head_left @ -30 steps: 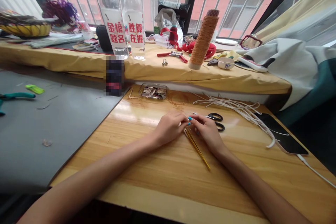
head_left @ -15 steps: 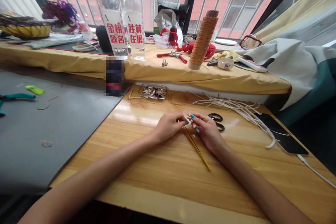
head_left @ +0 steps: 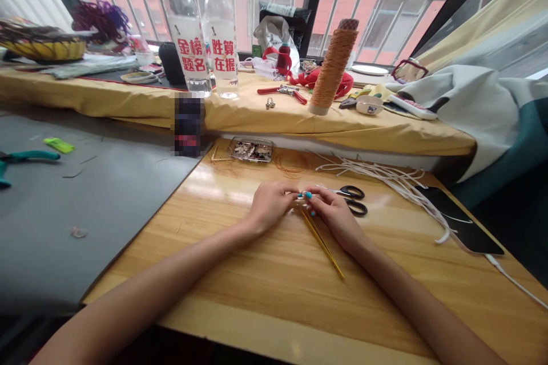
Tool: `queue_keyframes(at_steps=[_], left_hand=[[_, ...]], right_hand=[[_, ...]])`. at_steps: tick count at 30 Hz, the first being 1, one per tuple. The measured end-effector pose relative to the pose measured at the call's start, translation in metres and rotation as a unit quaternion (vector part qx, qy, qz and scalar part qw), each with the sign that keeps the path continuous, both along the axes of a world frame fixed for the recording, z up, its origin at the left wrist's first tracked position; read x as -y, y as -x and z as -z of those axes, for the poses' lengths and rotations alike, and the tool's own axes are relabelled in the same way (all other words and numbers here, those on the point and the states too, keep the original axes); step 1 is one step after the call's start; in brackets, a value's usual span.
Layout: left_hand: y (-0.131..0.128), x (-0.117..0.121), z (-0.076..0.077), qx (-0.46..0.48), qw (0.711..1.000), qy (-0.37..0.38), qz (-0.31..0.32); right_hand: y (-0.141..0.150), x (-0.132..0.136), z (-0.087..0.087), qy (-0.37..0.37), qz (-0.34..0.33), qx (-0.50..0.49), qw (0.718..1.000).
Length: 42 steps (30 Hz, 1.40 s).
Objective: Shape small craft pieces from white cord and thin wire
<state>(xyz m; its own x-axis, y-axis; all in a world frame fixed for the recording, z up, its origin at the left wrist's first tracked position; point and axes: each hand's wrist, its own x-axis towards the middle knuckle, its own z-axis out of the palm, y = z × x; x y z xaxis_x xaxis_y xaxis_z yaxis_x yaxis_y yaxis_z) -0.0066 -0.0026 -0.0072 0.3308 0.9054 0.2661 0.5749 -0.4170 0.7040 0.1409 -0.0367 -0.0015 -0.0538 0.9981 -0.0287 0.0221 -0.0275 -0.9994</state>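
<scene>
Over the wooden table [head_left: 222,279], my left hand [head_left: 273,205] and my right hand [head_left: 334,211] meet at the fingertips, which are painted blue. Both are closed in a pinch. Whatever sits between the fingers is tiny and mostly hidden, so I cannot make it out. Just below the fingertips lie gold tweezers [head_left: 322,245], slanting toward the table's front edge. Black-handled scissors [head_left: 357,208] lie behind my right hand, their blades partly covered by it.
A clear box of beads [head_left: 251,150] stands at the table's back, beside a loop of thin orange wire [head_left: 291,165]. White cords [head_left: 385,174] and a phone [head_left: 460,219] lie on the right. Bottles, red-handled pliers [head_left: 282,92] and a thread cone [head_left: 334,68] crowd the sill.
My hands have drawn closer together, fingertips now touching. The right hand has shifted slightly left and its fingers have turned inward. The view has moved a little.
</scene>
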Motion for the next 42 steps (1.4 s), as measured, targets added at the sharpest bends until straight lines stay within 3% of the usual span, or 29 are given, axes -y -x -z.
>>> queue_keyframes(at_steps=[4, 12, 16, 20, 24, 34, 38, 42], left_hand=[[0.001, 0.002, -0.001, 0.001, 1.0, 0.026, -0.011], [0.001, 0.005, -0.005, -0.01, 0.999, 0.007, -0.041], [-0.001, 0.0, -0.003, 0.077, 0.996, 0.056, 0.001], [-0.002, -0.005, 0.0, 0.218, 0.96, 0.171, 0.049], [-0.003, -0.007, -0.001, 0.3, 0.917, 0.251, 0.083], [-0.005, -0.004, -0.009, 0.367, 0.871, 0.323, 0.038], [-0.005, -0.005, -0.005, 0.388, 0.853, 0.342, 0.066], [-0.006, -0.005, -0.004, 0.374, 0.857, 0.343, 0.088]], right_hand=[[0.0, -0.001, 0.0, 0.006, 0.001, -0.015, 1.0], [0.0, -0.001, -0.001, 0.017, 0.009, -0.018, 1.0], [-0.001, -0.002, 0.0, 0.02, -0.01, -0.02, 1.0], [-0.002, -0.003, 0.001, 0.04, -0.015, -0.041, 0.998], [-0.003, -0.002, 0.002, 0.045, -0.014, -0.049, 0.998], [-0.002, -0.002, 0.002, 0.008, -0.026, -0.01, 1.0], [0.001, 0.0, -0.001, -0.016, -0.03, 0.02, 0.999], [0.001, 0.002, -0.001, -0.036, -0.037, 0.05, 0.997]])
